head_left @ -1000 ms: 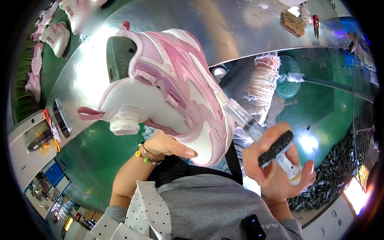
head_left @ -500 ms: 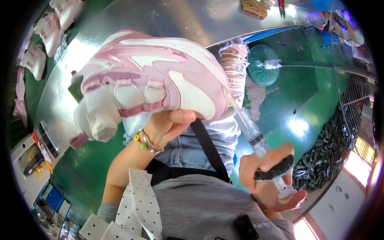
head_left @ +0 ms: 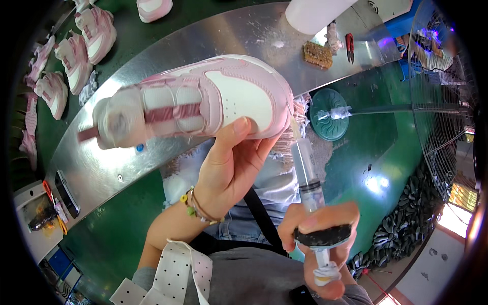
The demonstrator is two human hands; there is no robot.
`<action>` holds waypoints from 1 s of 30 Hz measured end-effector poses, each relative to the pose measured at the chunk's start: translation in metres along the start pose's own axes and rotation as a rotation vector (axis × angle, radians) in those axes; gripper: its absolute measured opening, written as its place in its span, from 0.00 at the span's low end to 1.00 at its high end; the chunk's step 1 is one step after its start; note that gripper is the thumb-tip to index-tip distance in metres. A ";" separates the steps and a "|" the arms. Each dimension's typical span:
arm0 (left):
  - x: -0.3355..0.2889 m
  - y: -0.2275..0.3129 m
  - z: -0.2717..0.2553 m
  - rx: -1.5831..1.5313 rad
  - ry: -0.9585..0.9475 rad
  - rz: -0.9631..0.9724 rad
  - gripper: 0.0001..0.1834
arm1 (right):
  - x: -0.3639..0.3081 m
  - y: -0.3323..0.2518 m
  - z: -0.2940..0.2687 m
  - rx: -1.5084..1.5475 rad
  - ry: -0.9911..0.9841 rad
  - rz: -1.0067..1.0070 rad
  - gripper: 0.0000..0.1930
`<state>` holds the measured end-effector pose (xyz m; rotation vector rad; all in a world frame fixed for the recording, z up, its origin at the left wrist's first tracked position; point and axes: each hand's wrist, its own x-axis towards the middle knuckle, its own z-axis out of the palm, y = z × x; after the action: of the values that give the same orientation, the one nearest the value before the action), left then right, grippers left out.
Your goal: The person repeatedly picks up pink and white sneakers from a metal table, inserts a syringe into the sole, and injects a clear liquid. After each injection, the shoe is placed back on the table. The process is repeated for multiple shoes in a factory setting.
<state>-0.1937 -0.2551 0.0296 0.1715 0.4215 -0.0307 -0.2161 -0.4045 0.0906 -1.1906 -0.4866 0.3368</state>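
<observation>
A pink and white sneaker (head_left: 244, 96) lies tilted in my left hand (head_left: 229, 162), its toe to the right and its blurred ankle opening to the left. The thumb presses on the white toe panel; the other fingers go underneath and are partly hidden. My right hand (head_left: 325, 229) is wrapped round a clear syringe (head_left: 305, 162) with a black padded finger grip (head_left: 323, 236). Its plunger end, bound in white, sits by my thumb. The syringe's narrow tip meets the edge of the toe, where upper and sole join.
Behind the sneaker runs a metal worktable (head_left: 203, 38) carrying a brown sponge block (head_left: 317, 55), red-handled snips (head_left: 349, 48) and a white cylinder (head_left: 315, 12). More pink sneakers (head_left: 96, 35) stand at far left. A phone (head_left: 67, 193) lies near left; a fan (head_left: 437, 76) stands right.
The sneaker has turned in my left hand, its toe panel facing me more. My right hand and the syringe have shifted left, the tip moving along the toe edge. The view has shifted too.
</observation>
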 end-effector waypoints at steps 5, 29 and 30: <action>0.002 0.011 0.036 -0.082 0.088 0.024 0.21 | -0.002 0.010 -0.005 -0.158 -0.121 0.030 0.40; -0.197 0.363 -0.125 0.606 0.444 0.585 0.26 | 0.177 0.012 0.008 -1.221 -0.477 0.483 0.28; -0.190 0.400 -0.124 0.698 0.505 0.636 0.27 | 0.179 0.010 0.022 -1.148 -0.461 0.528 0.29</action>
<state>-0.3911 0.1596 0.0593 1.0085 0.8329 0.5070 -0.0756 -0.2952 0.1201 -2.3932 -0.8026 0.8567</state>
